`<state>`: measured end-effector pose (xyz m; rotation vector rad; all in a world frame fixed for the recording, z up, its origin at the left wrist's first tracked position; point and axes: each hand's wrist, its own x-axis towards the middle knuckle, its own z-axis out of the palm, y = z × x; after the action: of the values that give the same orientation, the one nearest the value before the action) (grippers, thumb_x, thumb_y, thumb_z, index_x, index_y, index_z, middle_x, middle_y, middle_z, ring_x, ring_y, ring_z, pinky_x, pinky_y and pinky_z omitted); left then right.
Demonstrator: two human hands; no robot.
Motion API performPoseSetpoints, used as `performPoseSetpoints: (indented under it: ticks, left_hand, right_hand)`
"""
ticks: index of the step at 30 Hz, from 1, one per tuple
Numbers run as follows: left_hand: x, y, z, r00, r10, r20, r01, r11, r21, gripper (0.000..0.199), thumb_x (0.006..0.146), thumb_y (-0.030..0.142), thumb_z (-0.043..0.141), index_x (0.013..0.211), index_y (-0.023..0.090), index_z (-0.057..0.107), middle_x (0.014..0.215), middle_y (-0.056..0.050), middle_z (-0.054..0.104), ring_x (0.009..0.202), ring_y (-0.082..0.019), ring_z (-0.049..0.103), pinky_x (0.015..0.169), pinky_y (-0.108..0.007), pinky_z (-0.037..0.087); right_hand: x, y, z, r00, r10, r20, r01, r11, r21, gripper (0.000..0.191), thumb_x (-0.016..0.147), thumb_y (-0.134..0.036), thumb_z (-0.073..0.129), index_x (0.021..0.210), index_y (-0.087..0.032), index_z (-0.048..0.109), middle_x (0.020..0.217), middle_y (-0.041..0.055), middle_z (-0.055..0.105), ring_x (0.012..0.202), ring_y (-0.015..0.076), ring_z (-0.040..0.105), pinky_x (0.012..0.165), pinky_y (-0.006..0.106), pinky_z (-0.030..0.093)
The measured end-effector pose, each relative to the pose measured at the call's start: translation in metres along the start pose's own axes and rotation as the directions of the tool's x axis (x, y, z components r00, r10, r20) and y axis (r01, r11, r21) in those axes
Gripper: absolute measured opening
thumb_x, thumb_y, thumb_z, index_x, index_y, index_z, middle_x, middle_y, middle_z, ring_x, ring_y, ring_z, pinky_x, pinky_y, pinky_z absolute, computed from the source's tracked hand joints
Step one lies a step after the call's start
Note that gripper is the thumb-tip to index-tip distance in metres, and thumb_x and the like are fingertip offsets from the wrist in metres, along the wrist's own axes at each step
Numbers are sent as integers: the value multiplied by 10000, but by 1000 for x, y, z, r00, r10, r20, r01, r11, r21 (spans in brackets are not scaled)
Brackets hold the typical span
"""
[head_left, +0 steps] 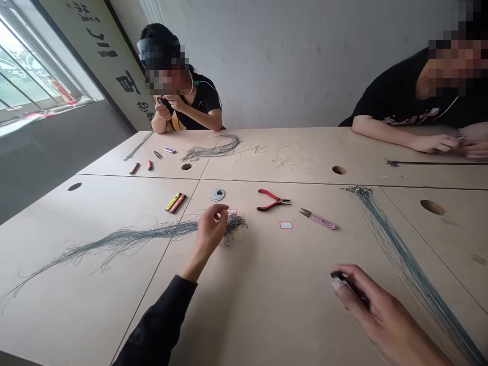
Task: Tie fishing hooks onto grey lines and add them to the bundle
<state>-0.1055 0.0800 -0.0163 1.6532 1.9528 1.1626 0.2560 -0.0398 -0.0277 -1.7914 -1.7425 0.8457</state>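
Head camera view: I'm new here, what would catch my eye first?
A long sheaf of grey-green lines sweeps across the pale table left of the left hand, which sits beside a tangle of dark metal loops. Red-handled pliers and pink snips lie beyond it, and another sheaf runs down the right side.

The left hand point(211, 230) reaches forward over the surface, palm turned down, its fingers point(220, 211) curled inward with the knuckles raised. Behind the fingers, the bare left wrist point(192, 267) narrows into a black sleeve point(156, 325) that runs to the lower edge of the view. The right hand point(375, 310) sits lower and well apart, its fingers point(341, 282) bent and closed together, with the bare right forearm point(423, 351) trailing off the bottom corner.
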Motion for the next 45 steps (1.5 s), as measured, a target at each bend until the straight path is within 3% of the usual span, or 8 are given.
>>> performPoseSetpoints:
  ticks: [1,3,8,13,18,28,36,45]
  left_hand:
    - [-2,-7,-8,1000,6,-8,-6,1000,12,166,898,194,560,940,194,721,850,-50,746,747,-205,631,709,-341,520]
    - [-8,-16,-15,999,36,-12,-36,999,31,154,882,191,582,930,207,727,883,-48,746,795,-217,626,767,-363,517]
    - [-25,-24,-4,989,145,-8,-144,987,77,186,912,162,570,976,225,733,993,-66,730,994,-259,612,922,-414,496]
    - [-33,-31,2,974,227,7,-226,965,130,216,907,121,592,1033,227,732,1086,-81,700,1048,-277,573,968,-434,483]
    - [-34,-35,5,964,265,15,-264,951,162,224,903,105,611,1061,224,718,1090,-84,685,1058,-282,564,971,-442,485]
    - [-34,-35,10,964,266,3,-262,948,178,222,900,93,622,1059,218,712,1066,-84,687,1028,-283,564,936,-440,498]
    - [-32,-38,10,975,217,-53,-203,959,201,223,907,83,582,1041,206,713,1040,-89,683,999,-283,558,924,-438,499]
    - [-32,-37,9,984,168,-67,-152,970,190,232,903,95,573,1025,234,714,1025,-76,689,994,-283,576,917,-430,493]
  right_hand:
    - [10,-14,6,996,-14,91,11,999,38,354,944,-586,583,1075,-275,686,918,26,758,772,197,721,665,236,582]
    - [32,-45,20,991,-44,127,34,996,77,362,957,-573,512,1053,-257,660,845,19,740,671,181,680,596,238,545]
    - [78,-105,58,977,-102,187,113,993,-46,242,945,-406,497,886,-229,651,765,21,719,661,180,656,581,245,477]
    - [114,-129,102,973,-129,190,161,972,-168,124,926,-261,594,838,-226,674,770,41,751,711,210,686,625,269,432]
    - [130,-141,131,966,-182,182,224,943,-245,125,962,-249,626,1045,-239,718,916,63,802,824,238,736,646,279,402]
    - [135,-142,136,960,-198,197,255,909,-331,125,963,-226,619,1042,-239,715,884,40,799,775,222,734,625,274,402]
    - [160,-158,139,944,-241,224,307,890,-337,232,986,-242,589,1184,-274,706,1033,34,807,943,232,741,712,275,451]
    - [166,-161,142,933,-250,260,333,872,-357,170,984,-247,594,1101,-244,717,986,58,805,901,231,739,702,271,451]
